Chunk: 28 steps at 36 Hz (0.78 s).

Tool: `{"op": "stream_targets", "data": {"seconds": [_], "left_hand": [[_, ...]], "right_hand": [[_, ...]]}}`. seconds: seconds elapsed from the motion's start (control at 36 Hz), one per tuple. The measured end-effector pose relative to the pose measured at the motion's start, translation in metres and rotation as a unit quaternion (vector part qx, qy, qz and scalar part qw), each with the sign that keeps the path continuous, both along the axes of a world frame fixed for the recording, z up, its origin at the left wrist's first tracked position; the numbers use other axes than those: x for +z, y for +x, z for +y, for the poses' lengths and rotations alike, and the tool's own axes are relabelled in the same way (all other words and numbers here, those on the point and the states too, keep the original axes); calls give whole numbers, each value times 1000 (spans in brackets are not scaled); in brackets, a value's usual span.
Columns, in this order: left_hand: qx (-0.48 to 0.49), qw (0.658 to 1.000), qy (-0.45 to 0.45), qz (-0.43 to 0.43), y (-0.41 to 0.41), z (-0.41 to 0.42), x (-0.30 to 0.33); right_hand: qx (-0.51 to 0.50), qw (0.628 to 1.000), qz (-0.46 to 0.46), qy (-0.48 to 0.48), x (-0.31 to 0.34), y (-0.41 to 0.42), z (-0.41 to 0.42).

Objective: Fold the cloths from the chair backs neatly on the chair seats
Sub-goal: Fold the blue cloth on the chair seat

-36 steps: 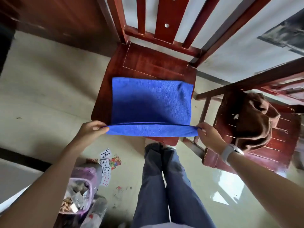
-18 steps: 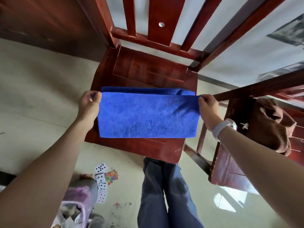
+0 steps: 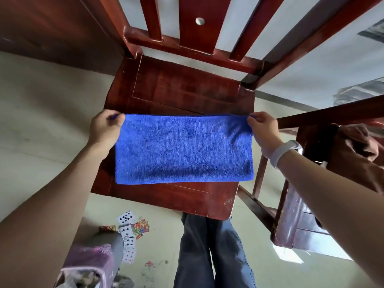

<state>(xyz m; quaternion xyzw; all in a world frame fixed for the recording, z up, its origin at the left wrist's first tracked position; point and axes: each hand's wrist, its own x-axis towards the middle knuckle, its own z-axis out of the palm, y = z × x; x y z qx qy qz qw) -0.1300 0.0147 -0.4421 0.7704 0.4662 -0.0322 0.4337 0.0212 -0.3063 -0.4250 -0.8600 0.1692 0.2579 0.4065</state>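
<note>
both hands, left hand [image 3: 105,129] and right hand [image 3: 263,129], have fingers pinching the far corners of the blue cloth [image 3: 184,149] (folded into a rectangle) lying flat on the red chair seat [image 3: 182,90].

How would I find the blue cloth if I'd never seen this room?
Look for the red-brown wooden chair with the slatted back, straight ahead. On its seat lies the blue cloth, a flat rectangle with the left hand and right hand pinching its far corners. The only other cloth is brown and crumpled, on the next chair to the right.
</note>
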Motion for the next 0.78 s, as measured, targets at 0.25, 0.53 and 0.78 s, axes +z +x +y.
{"op": "stream_targets", "data": {"seconds": [0.25, 0.53, 0.78], "left_hand": [[9, 1000, -16, 13, -4, 5, 1], [-12, 999, 50, -6, 0, 6, -1], [45, 997, 57, -15, -3, 2, -5]], "right_hand": [[-50, 997, 24, 48, 4, 3, -1], [-34, 997, -61, -14, -6, 1, 1], [81, 980, -156, -91, -1, 3, 5]]}}
